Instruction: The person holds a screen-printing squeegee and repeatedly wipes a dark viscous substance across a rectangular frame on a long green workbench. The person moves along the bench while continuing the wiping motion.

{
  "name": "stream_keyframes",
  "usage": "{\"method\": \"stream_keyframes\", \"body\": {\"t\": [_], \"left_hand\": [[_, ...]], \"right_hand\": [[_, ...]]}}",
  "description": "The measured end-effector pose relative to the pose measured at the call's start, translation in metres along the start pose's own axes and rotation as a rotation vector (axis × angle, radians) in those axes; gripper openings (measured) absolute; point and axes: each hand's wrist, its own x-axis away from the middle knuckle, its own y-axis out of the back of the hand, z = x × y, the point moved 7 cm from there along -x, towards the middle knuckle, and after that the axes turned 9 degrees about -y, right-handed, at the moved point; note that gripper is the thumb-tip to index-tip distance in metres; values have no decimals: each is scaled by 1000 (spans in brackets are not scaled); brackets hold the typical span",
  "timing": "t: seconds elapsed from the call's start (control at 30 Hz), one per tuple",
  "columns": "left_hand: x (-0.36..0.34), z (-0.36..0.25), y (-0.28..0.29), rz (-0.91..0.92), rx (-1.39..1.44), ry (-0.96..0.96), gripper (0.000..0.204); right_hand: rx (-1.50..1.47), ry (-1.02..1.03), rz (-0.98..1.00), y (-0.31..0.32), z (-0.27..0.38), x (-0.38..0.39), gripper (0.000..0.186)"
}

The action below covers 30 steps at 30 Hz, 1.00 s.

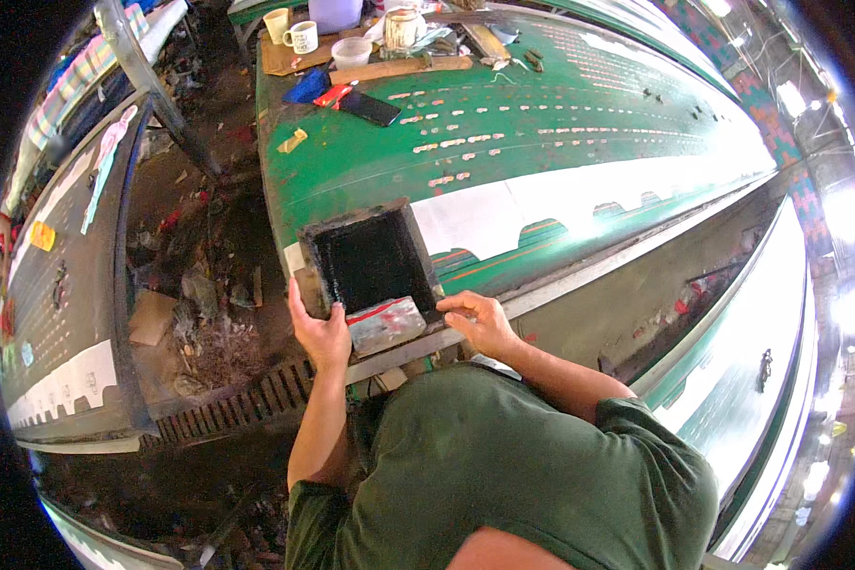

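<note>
A square frame (404, 211) with a black, dark-coated screen lies at the near left end of a long green table (351, 171). My left hand (321, 334) grips the frame's near left corner, its thumb on top and its fingers along the outer side. At the near right corner my right hand (480, 323) has curled fingers closed on the frame's edge. Between the two hands a grey, paint-smeared block (387, 328) with a red strip rests along the frame's near side. White cut pieces (465, 217) with notched edges lie flat to the right of the frame.
At the table's far left stand mugs (301, 37), a white tub (351, 52), a stained jar (404, 30) and a wooden strip (401, 69). A dark phone (369, 107) lies nearer. Other long tables run on both sides, and litter (204, 294) covers the floor at left.
</note>
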Motion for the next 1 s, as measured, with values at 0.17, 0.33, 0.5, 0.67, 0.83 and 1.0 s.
{"method": "stream_keyframes", "body": {"t": [0.17, 0.33, 0.5, 0.67, 0.83, 1.0], "left_hand": [[8, -52, -54, 17, -14, -200, 96], [42, -66, -157, 0, 69, -135, 98], [65, -84, -220, -3, 178, 70, 102], [69, -79, -235, 40, 193, 194, 105], [67, -88, -248, 49, 233, 161, 105], [63, -87, -249, 67, 149, 181, 106]], "right_hand": [[-6, 37, -22, 59, -12, 7, 32], [-71, 30, -133, 156, -66, 4, 31], [-248, 90, -89, 230, -84, 9, 28], [49, 241, -72, 273, -66, 12, 25], [302, 603, 34, 272, -25, 11, 27], [512, 862, 168, 225, 10, 5, 41]]}}
